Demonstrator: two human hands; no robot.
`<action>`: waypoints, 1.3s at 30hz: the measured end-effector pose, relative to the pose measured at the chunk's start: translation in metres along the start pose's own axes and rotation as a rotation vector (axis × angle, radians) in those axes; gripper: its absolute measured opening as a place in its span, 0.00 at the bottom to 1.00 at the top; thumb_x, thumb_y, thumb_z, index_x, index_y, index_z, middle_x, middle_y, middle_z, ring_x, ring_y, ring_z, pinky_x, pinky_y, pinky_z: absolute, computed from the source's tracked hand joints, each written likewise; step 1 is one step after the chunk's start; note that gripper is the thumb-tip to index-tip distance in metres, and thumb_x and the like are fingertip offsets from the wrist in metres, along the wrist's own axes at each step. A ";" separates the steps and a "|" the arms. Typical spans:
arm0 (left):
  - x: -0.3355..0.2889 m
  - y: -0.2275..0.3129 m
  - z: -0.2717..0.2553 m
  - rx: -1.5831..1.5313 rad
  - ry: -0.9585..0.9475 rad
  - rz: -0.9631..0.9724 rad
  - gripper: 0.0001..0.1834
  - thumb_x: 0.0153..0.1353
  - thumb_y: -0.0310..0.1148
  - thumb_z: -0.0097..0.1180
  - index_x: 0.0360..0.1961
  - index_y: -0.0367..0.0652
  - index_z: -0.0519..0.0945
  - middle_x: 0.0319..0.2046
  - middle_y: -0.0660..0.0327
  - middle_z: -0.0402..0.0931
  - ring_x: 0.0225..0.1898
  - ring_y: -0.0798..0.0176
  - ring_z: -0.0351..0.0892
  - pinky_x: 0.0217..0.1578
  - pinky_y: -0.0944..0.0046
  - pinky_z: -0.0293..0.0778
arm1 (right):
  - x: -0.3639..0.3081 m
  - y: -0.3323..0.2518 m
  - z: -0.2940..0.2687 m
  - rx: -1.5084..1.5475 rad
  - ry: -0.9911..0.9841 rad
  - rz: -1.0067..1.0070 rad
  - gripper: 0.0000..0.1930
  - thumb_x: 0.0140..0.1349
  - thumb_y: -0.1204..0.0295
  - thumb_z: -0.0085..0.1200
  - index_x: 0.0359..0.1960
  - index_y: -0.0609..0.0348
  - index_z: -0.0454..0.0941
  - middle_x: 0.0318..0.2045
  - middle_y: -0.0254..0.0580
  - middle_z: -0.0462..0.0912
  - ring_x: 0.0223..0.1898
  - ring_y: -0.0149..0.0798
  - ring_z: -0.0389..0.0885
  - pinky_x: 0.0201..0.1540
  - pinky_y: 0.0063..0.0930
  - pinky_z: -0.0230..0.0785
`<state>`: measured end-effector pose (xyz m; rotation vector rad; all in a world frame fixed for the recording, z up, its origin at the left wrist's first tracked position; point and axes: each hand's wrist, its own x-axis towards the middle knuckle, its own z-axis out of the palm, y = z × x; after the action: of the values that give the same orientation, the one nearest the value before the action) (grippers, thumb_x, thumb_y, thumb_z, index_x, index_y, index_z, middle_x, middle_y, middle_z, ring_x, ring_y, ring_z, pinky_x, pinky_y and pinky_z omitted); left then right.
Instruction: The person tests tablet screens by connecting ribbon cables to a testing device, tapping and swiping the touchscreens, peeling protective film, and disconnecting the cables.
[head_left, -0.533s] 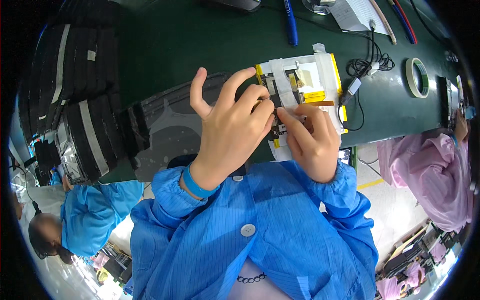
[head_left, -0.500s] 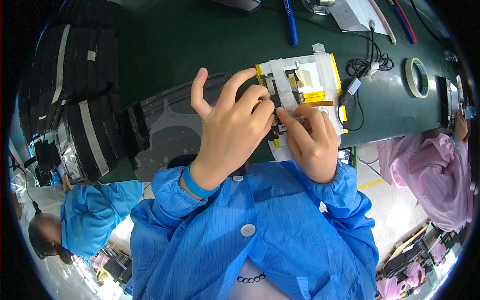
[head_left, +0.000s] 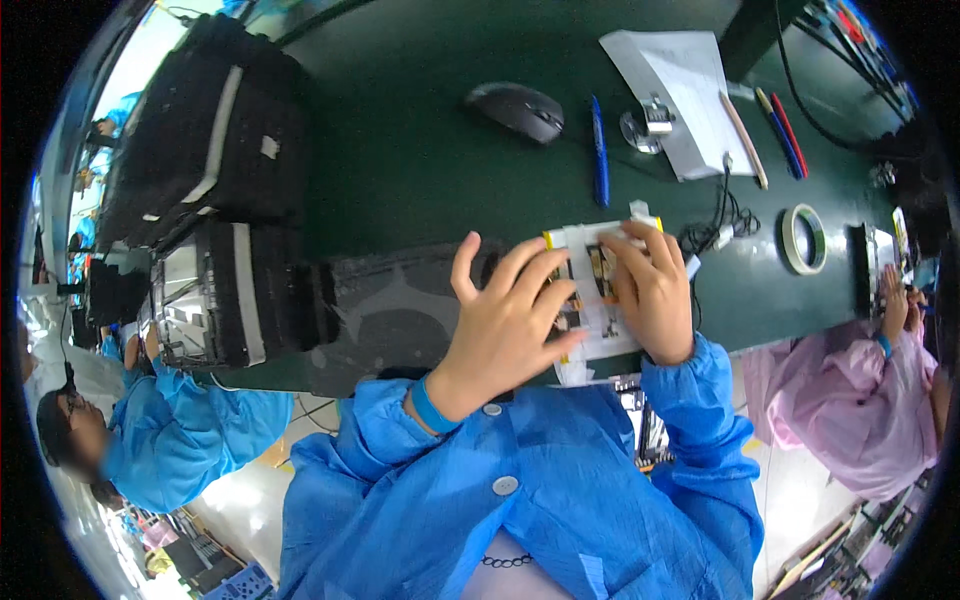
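On the dark green bench in front of me lies a flat white panel with yellow edges, strips of whitish tape and small dark circuit parts. My left hand is open at the panel's left side, fingers spread and the fingertips over its edge, with nothing seen in them. Across its upper right part lies my right hand, fingers bent but apart and tips on or just above the surface. No held thing shows there. Both hands cover parts of the panel, so some of its middle is hidden.
Black padded trays are stacked at left beside a dark mat. Farther back are a mouse, a blue pen and paper. A coiled cable and tape roll sit right. Co-workers flank me.
My fingers have parted from their close grip at the panel's middle. The right hand has moved up and flattened over the panel; the orange strip no longer shows. The view has tilted upward.
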<state>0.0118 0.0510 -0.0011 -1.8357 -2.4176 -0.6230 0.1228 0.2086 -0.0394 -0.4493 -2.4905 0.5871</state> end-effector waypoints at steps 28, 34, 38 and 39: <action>-0.019 -0.037 -0.268 -1.003 0.723 0.443 0.61 0.54 0.60 0.54 0.66 0.52 0.19 0.58 0.20 0.49 0.59 0.34 0.64 0.54 0.46 0.66 | -0.003 -0.017 -0.010 0.032 -0.122 0.042 0.10 0.58 0.75 0.50 0.41 0.61 0.79 0.41 0.55 0.76 0.43 0.57 0.73 0.48 0.44 0.65; -0.040 -0.036 -0.249 -1.117 0.767 0.223 0.62 0.53 0.59 0.56 0.67 0.47 0.21 0.58 0.21 0.50 0.59 0.35 0.65 0.54 0.48 0.67 | -0.008 0.002 -0.002 0.112 -0.077 0.094 0.08 0.60 0.76 0.47 0.37 0.64 0.78 0.39 0.52 0.74 0.43 0.52 0.72 0.48 0.40 0.65; -0.072 -0.065 -0.220 -0.937 0.597 0.290 0.63 0.48 0.56 0.62 0.67 0.31 0.33 0.59 0.26 0.54 0.58 0.40 0.67 0.54 0.52 0.68 | -0.013 -0.001 -0.001 0.018 -0.053 0.086 0.08 0.59 0.79 0.47 0.37 0.63 0.79 0.38 0.51 0.75 0.43 0.51 0.73 0.49 0.38 0.65; -0.080 -0.072 -0.205 -0.908 0.654 0.248 0.59 0.48 0.55 0.62 0.67 0.31 0.40 0.57 0.28 0.58 0.56 0.41 0.69 0.53 0.52 0.68 | -0.014 -0.002 -0.002 0.014 -0.064 0.103 0.09 0.58 0.79 0.47 0.37 0.63 0.79 0.38 0.51 0.75 0.43 0.51 0.73 0.49 0.38 0.65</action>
<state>-0.0736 -0.1079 0.1449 -1.6542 -1.5211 -2.1131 0.1351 0.2015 -0.0424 -0.5637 -2.5340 0.6688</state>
